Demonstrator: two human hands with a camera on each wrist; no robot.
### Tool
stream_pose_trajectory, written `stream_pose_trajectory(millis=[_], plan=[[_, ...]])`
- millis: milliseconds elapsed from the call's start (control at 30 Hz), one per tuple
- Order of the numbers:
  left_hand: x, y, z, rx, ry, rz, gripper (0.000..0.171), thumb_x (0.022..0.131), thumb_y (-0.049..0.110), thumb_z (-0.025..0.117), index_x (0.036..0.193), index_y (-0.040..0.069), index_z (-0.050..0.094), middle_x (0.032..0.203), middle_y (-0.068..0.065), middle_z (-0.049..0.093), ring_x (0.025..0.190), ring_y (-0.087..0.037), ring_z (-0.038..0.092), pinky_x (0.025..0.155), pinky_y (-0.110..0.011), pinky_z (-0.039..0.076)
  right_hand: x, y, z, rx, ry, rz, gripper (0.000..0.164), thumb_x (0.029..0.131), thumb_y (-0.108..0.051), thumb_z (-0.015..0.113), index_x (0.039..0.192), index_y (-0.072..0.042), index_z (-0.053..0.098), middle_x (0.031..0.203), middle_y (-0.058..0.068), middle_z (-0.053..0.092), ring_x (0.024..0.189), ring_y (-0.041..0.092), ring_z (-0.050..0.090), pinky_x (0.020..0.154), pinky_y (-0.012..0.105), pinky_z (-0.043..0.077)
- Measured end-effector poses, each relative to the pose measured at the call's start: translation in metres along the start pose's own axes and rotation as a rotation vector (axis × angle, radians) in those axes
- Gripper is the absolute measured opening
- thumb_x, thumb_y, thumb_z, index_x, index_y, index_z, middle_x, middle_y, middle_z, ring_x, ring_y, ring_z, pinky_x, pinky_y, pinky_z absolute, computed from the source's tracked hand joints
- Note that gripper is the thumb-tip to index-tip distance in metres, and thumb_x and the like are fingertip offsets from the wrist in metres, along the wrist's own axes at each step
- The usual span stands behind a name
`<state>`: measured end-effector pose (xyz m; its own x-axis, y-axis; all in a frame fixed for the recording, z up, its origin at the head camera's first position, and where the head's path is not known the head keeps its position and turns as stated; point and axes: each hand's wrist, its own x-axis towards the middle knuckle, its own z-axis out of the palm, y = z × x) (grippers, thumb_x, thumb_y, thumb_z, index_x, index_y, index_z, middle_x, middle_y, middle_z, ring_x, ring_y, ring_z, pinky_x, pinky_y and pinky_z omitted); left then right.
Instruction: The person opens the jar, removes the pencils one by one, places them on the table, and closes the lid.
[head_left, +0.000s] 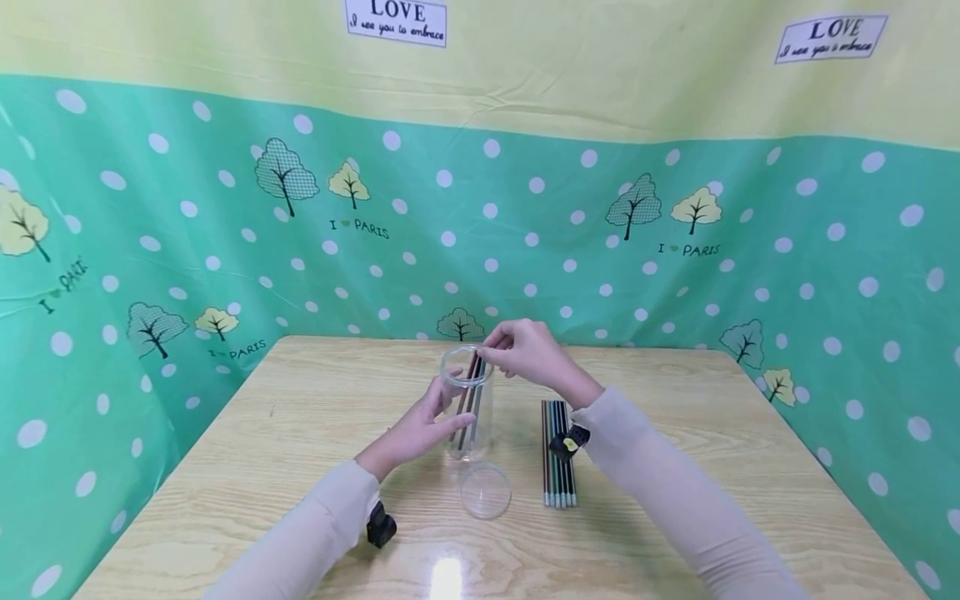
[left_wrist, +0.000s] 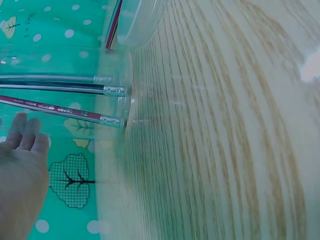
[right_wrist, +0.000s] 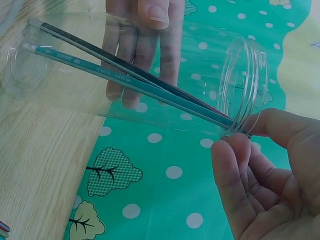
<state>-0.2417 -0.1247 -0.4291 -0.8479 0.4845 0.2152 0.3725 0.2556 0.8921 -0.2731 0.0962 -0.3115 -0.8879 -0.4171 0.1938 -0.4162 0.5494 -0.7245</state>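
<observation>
From left, a person's left hand (head_left: 427, 425) holds a transparent jar (head_left: 486, 408) roughly upright mid-table, thumb in front and fingers behind; the right hand (head_left: 532, 354) pinches a pencil's upper end at the rim. The left-wrist view reveals a maroon pencil (left_wrist: 60, 107) inside, its metal-banded end down by the base; the right-wrist view shows lettering on a teal pencil (right_wrist: 125, 77). The head view takes in a round lid (head_left: 485, 492) just in front of the jar and, to its right, a row of pencils (head_left: 558, 479) partly behind the right wrist's camera (head_left: 570, 442). A wood-grain table (head_left: 337, 392) meets a green-and-yellow printed cloth (head_left: 420, 208). Bare wood stretches from the jar to the slanting left edge, and from the row to the right edge.
</observation>
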Motion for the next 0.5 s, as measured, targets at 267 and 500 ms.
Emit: stream_pose_trajectory(millis=[267, 500], plan=[[0.000, 0.000, -0.001, 0.002, 0.012, -0.018, 0.076, 0.100, 0.030, 0.065, 0.157, 0.019, 0.017, 0.157, -0.013, 0.037, 0.145, -0.034, 0.030, 0.117, -0.054, 0.024, -0.002, -0.006, -0.006, 0.000, 0.016, -0.022, 0.017, 0.094, -0.022, 0.071, 0.098, -0.005, 0.073, 0.083, 0.011, 0.070, 0.068, 0.024, 0.067, 0.061, 0.033, 0.060], [0.001, 0.000, -0.001, -0.004, 0.030, -0.032, 0.078, 0.098, 0.028, 0.067, 0.157, 0.016, 0.018, 0.156, -0.017, 0.036, 0.144, -0.038, 0.031, 0.117, -0.056, 0.024, -0.003, -0.008, -0.012, 0.012, 0.033, -0.036, 0.017, 0.095, -0.023, 0.070, 0.099, -0.007, 0.072, 0.086, 0.006, 0.071, 0.067, 0.019, 0.067, 0.063, 0.036, 0.061]])
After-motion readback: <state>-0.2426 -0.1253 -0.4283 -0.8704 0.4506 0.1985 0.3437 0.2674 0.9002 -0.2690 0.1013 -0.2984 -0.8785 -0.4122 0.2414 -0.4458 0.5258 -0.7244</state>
